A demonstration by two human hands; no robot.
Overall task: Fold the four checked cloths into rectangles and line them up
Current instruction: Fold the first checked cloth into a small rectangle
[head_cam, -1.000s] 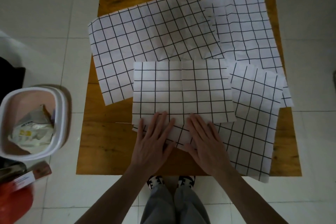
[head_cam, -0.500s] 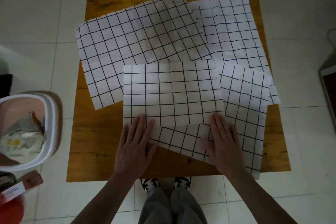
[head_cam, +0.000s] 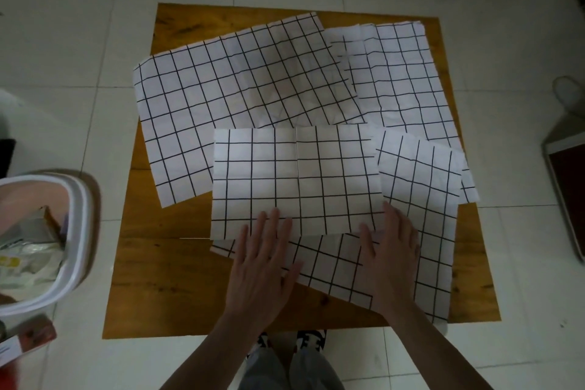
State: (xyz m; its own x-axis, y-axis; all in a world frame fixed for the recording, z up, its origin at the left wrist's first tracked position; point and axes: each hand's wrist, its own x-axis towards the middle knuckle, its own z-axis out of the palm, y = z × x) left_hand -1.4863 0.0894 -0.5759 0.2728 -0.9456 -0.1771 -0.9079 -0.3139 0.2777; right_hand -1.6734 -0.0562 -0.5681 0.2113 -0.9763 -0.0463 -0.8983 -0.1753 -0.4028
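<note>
A white cloth with black checks, folded into a rectangle [head_cam: 296, 177], lies at the middle of the wooden table [head_cam: 158, 263]. My left hand [head_cam: 261, 263] and my right hand [head_cam: 391, 258] press flat on its near edge, fingers straight. Under it, to the right and front, lies a second checked cloth [head_cam: 418, 231], spread out. A third checked cloth [head_cam: 240, 95] is spread at the back left. A fourth checked cloth [head_cam: 399, 73] lies at the back right, partly under the others.
A white bin [head_cam: 74, 231] with wrappers inside stands on the tiled floor left of the table. A box [head_cam: 28, 342] lies at the lower left. A dark flat object [head_cam: 566, 177] sits on the floor at the right. My feet [head_cam: 288, 340] are at the table's near edge.
Both hands slid apart along the folded cloth's near edge, then the left came back toward the middle while the right stayed near the right corner. The cloths have stayed in place.
</note>
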